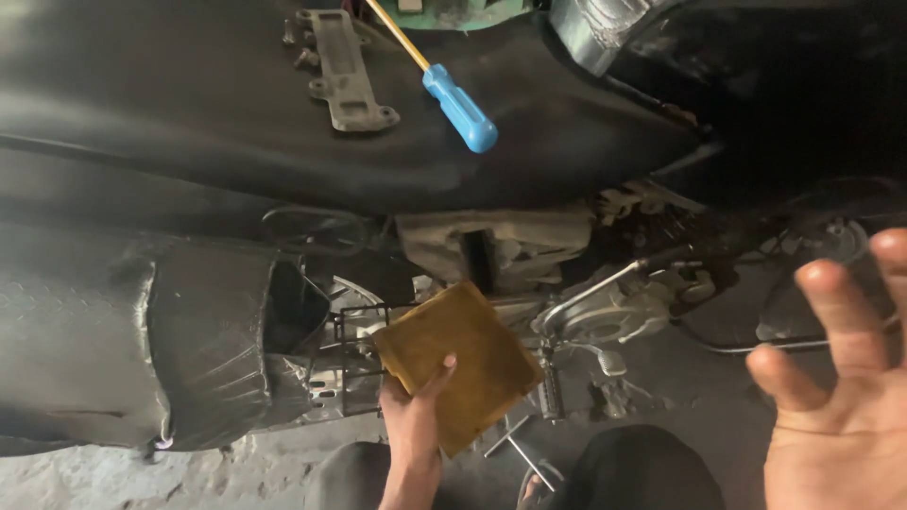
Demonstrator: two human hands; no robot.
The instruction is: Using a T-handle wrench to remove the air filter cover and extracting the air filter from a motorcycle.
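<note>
**Yellow pad held up beside a parked motorcycle**

Head camera: The left hand (413,416) grips a square, mustard-yellow, worn foam pad (458,364) by its lower left edge, the thumb pressed flat across the pad's face and the fingers hidden behind it. The pad stands above and to the right of the hand, tilted like a diamond, in front of the dusty engine and chrome kick lever (590,295) of a black motorcycle (189,236). The right hand (841,397) hovers at the right edge of the view, palm up, fingers spread wide and holding nothing, well apart from the pad. On the long black vinyl seat (189,104) above lie a screwdriver with a blue plastic handle (460,107) and a yellowish shaft, and just beside it, to the left, a flat grey metal bracket (342,71) with bolt holes. A thin metal T-shaped tool (515,442) rests on the grey concrete floor (113,477) below the pad, near the person's dark-clad knees (652,467).
</note>
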